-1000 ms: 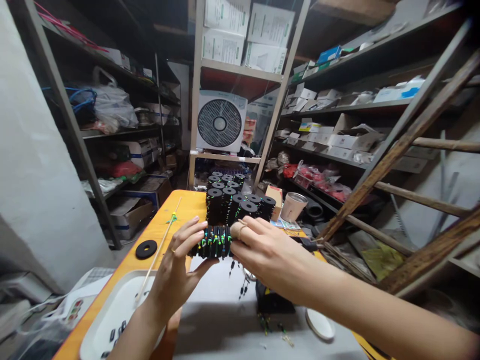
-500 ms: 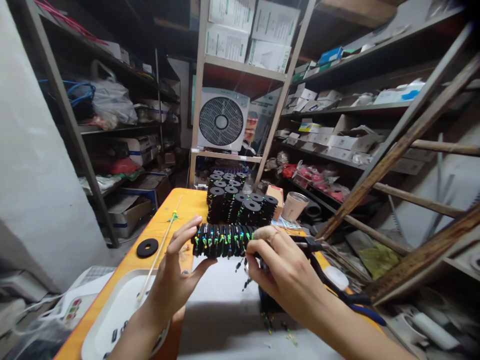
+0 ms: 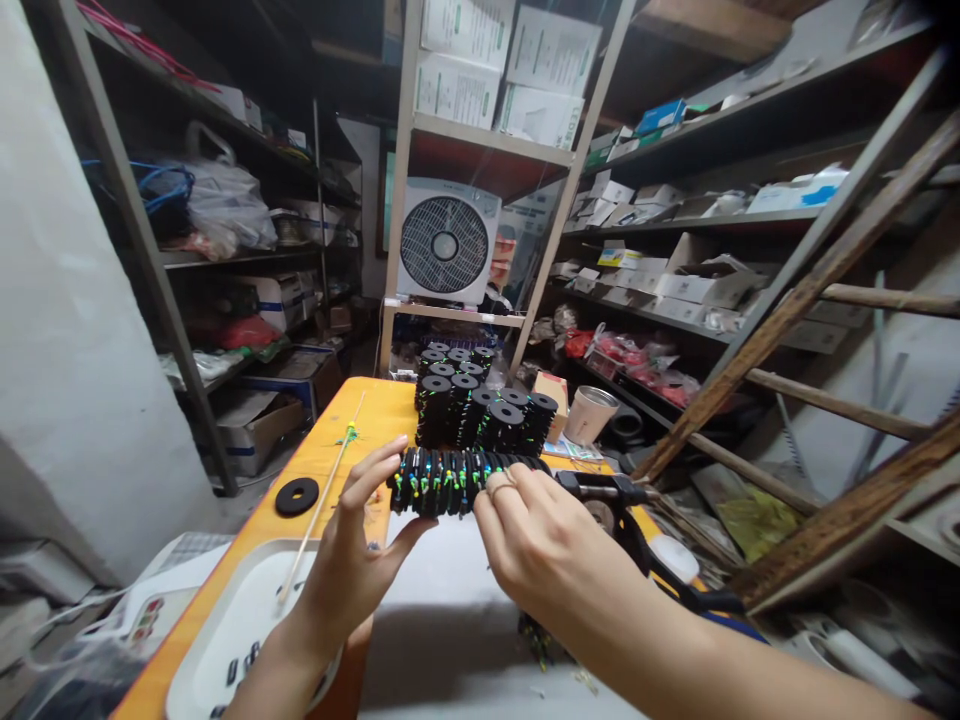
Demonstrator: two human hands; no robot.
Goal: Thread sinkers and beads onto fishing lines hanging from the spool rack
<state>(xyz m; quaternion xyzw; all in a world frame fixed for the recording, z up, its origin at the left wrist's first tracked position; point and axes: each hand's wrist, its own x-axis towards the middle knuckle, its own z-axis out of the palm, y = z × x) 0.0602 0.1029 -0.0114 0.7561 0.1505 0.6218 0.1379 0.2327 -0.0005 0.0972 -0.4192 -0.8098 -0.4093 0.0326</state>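
A sideways row of black foam discs, with green, yellow and blue bits along its face, lies across the middle of the head view. My left hand grips its left end, fingers above and thumb below. Curled against the front of the row, my right hand has its fingers pressed together; whatever they pinch is hidden. Behind the right hand, a black clamp with a metal rod stands at the row's right end. Upright stacks of similar discs stand just beyond.
On the orange table are a single black foam disc, a thin stick and a white tray with small black pieces. A tin can stands back right. A wooden ladder leans at right.
My right hand has moved left along the row, and the small black pieces that dangled below it are now out of sight. My left hand stays at the row's left end.
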